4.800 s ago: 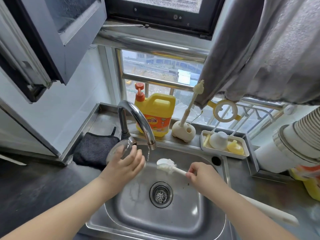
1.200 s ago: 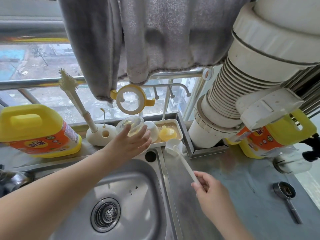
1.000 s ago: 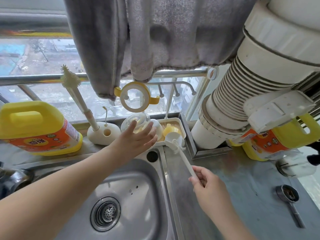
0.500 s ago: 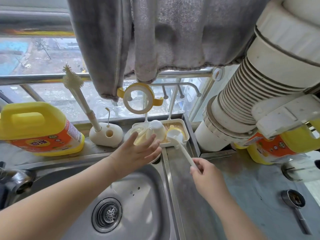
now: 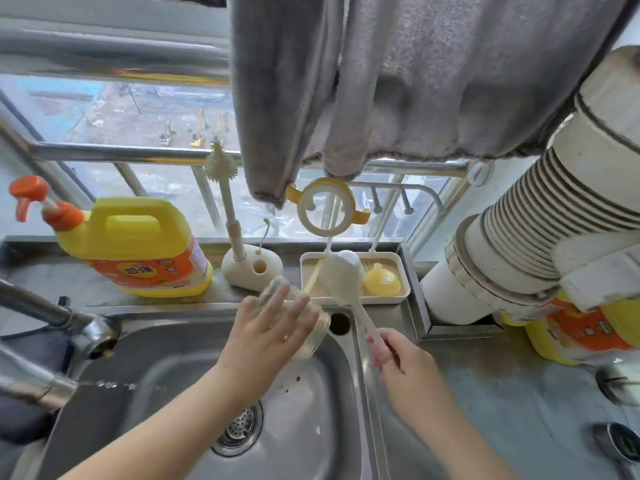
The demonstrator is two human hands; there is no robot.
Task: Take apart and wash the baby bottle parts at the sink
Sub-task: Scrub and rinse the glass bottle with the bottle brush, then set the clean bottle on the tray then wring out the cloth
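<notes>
Left hand (image 5: 268, 336) grips glass bottle (image 5: 294, 318) tilted over sink (image 5: 166, 344) for draining; right hand (image 5: 403, 367) fingers pinch bottle brush (image 5: 341, 280), ready to scrub.

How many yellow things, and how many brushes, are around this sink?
Yellow detergent jugs: 2, left jug, right jug
Small yellow bottle part in the tray: 1
Brushes: 2, held brush, standing brush
Total: 5
</notes>
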